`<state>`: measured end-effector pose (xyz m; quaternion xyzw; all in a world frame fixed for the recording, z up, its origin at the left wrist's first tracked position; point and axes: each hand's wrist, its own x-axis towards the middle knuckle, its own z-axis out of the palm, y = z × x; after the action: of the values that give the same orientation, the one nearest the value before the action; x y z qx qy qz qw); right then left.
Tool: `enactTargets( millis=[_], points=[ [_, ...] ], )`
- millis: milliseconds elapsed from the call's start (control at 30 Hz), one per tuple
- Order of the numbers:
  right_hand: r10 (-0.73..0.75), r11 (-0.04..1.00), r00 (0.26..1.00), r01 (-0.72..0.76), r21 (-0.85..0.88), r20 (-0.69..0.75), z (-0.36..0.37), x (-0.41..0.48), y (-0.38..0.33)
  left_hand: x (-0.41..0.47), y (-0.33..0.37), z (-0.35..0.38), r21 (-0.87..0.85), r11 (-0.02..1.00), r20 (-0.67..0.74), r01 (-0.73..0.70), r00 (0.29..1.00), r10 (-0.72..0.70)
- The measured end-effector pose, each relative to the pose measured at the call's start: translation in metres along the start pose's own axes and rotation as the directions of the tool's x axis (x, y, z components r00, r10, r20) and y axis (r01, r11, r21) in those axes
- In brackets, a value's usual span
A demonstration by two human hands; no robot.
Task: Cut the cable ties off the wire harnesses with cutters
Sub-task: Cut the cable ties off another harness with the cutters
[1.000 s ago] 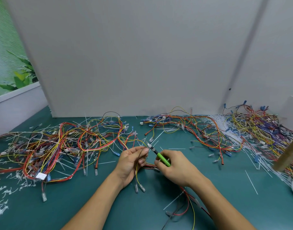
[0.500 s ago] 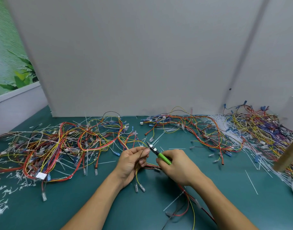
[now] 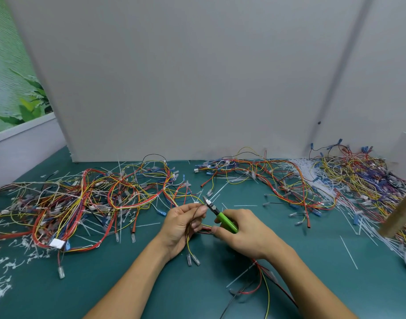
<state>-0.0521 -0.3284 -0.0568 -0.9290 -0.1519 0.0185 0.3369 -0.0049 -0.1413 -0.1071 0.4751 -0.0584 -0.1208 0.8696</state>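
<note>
Green-handled cutters (image 3: 225,221) gripped in right hand (image 3: 248,236), tip edged slightly farther up, left hand (image 3: 179,224) still pinching harness wires (image 3: 188,246)

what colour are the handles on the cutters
Bright green on the cutters, gripped in the right hand; head view.

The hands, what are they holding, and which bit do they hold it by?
The right hand grips the cutters by their green handles. The left hand pinches a wire harness by a few thin wires, close to the cutters' tip.
</note>
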Motion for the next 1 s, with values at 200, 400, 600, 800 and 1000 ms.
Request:
enactTargets(
  millis=[200, 400, 600, 800, 1000],
  points=[
    [0.058, 0.998, 0.997, -0.059, -0.022, -0.055, 0.0043, 0.0013, -0.0012, -0.0001, 0.0001, -0.0011, 0.009, 1.0, -0.002, 0.002, 1.0, -0.002],
    [0.099, 0.995, 0.995, -0.098, 0.018, -0.034, -0.0009, 0.0012, -0.0026, -0.0005, -0.0005, -0.0008, 0.008, 1.0, 0.003, -0.004, 1.0, 0.004],
    [0.099, 0.995, 0.994, -0.098, 0.026, -0.036, -0.004, 0.0003, -0.0044, -0.0023, 0.0015, -0.0007, 0.008, 1.0, 0.044, -0.02, 0.999, 0.02],
    [0.082, 0.996, 0.995, -0.083, -0.022, -0.063, -0.0014, 0.0017, -0.0004, -0.0028, 0.0034, 0.0013, 0.04, 0.999, 0.039, 0.004, 0.999, -0.005],
    [0.056, 0.996, 0.998, -0.055, -0.069, 0.007, -0.0021, 0.0003, -0.0014, -0.0022, 0.0025, 0.0008, 0.051, 0.998, 0.007, 0.025, 1.0, -0.025]
  ],
)
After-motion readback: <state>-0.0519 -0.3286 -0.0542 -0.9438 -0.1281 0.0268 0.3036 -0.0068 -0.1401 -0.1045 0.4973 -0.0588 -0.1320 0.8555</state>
